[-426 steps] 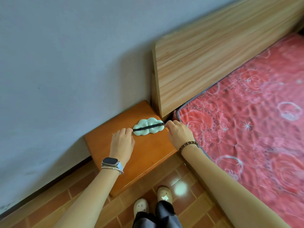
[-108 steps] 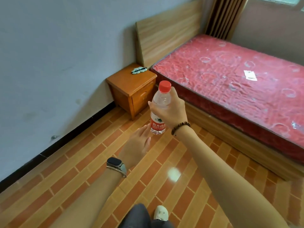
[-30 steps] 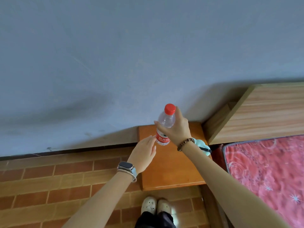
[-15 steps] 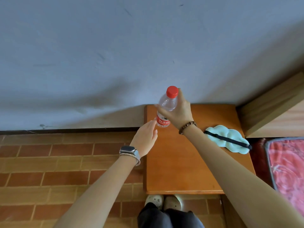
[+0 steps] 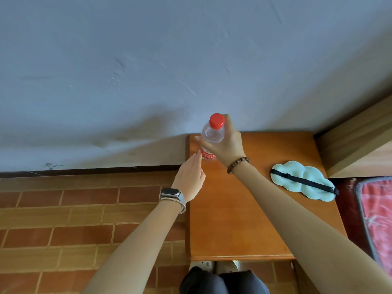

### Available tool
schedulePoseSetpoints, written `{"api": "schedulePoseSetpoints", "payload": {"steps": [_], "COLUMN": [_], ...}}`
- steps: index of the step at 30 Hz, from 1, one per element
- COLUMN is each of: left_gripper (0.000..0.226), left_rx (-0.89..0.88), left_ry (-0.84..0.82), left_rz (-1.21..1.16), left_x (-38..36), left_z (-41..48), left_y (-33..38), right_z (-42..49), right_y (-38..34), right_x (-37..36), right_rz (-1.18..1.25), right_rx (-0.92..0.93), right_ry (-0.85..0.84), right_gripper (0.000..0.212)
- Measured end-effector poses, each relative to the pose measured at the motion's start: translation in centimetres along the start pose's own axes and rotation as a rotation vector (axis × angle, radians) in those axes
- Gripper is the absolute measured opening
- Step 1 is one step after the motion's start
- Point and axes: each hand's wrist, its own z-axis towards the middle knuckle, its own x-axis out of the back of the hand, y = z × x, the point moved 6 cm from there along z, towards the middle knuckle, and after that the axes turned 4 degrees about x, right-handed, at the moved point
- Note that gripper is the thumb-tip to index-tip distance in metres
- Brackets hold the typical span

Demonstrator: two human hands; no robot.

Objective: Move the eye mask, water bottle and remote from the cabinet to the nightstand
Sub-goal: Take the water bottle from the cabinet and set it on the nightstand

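Head view: the right hand [image 5: 226, 145] grips the upright water bottle [image 5: 211, 138] over the nightstand [image 5: 239, 219]'s back left corner; the left hand [image 5: 189, 177], fingers loosely open, touches its base. The eye mask [image 5: 302, 183] lies right.

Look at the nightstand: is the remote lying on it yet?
No, the nightstand shows only the eye mask and water bottle.

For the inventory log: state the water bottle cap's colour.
Red. The water bottle cap shows best in the head view, above the right hand.
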Motion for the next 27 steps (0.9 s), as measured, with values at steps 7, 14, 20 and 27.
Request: {"api": "schedulePoseSetpoints", "payload": {"steps": [7, 14, 20, 27], "left_gripper": [0.055, 0.055, 0.059, 0.061], "left_rx": [-0.013, 0.028, 0.066, 0.068], "left_ry": [-0.019, 0.002, -0.007, -0.03], "left_rz": [0.002, -0.036, -0.034, -0.002], "left_x": [0.2, 0.9, 0.3, 0.3], "left_z": [0.2, 0.1, 0.1, 0.3], "left_y": [0.2, 0.7, 0.9, 0.8], "right_z": [1.0, 1.4, 1.5, 1.2], "right_y": [0.0, -1.5, -2.0, -1.8], "right_x": [-0.1, 3.1, 3.7, 3.8], "right_rz": [-0.027, -0.062, -0.044, -0.052], "right_rx": [-0.045, 0.036, 0.033, 0.05], "right_ry": [-0.104, -0.177, -0.222, -0.146], "right_gripper": [0.066, 0.049, 0.046, 0.044]}}
